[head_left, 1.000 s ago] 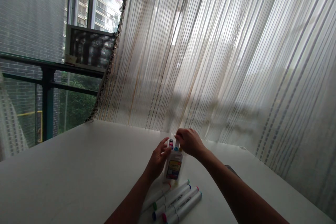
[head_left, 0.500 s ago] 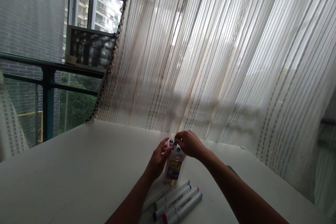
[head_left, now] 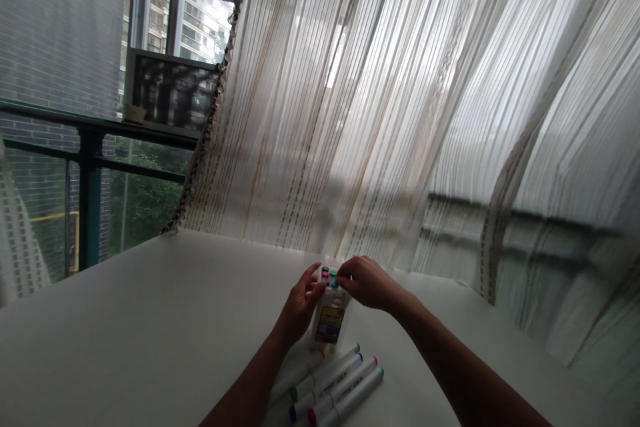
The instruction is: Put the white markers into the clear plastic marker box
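Observation:
A clear plastic marker case [head_left: 330,324] with a yellow and dark label stands upright on the white table. Coloured caps of several markers [head_left: 325,277] show at its top. My left hand [head_left: 301,303] grips the case from its left side, thumb near the top front edge and fingers behind. At the upper right of the case, the fingers of my right hand [head_left: 360,281] are pinched together on a teal-capped marker [head_left: 335,283]; the fingertips partly hide it. In front of the case several loose white markers [head_left: 345,390] with coloured ends lie side by side.
The white table [head_left: 175,320] reaches back to a sheer striped curtain [head_left: 320,147]. To the left are a dark green railing [head_left: 90,160] and an open window [head_left: 180,13].
My right hand has shifted slightly down from the green cap to the teal one. The left hand stays on the case. On the right, the curtain has billowed, showing the railing behind it.

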Demonstrator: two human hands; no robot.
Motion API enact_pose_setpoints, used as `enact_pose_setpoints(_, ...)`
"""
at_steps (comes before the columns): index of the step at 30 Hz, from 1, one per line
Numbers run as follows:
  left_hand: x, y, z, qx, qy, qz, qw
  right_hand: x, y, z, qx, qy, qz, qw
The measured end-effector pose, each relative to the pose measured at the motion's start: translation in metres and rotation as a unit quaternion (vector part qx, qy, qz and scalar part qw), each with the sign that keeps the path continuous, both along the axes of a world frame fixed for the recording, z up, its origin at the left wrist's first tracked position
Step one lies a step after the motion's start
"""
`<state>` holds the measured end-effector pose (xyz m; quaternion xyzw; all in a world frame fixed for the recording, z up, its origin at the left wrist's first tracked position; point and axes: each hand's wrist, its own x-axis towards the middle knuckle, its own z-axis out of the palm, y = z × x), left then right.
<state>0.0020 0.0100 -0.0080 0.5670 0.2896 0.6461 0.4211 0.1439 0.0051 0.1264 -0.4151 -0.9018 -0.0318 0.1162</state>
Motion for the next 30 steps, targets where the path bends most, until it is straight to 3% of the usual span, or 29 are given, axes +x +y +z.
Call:
enact_pose_setpoints(15, 0.001, -0.002, 0.001, -0.001, 0.013, 0.027, 1.000, -0.002, 0.002, -0.002, -0.070, 0.011, 0.051, 0.996)
enact_pose_setpoints(30, 0.001, 0.000, -0.001, -0.003, 0.007, 0.033, 0.999, -0.005, 0.007, -0.011, -0.067, 0.076, 0.025, 0.995)
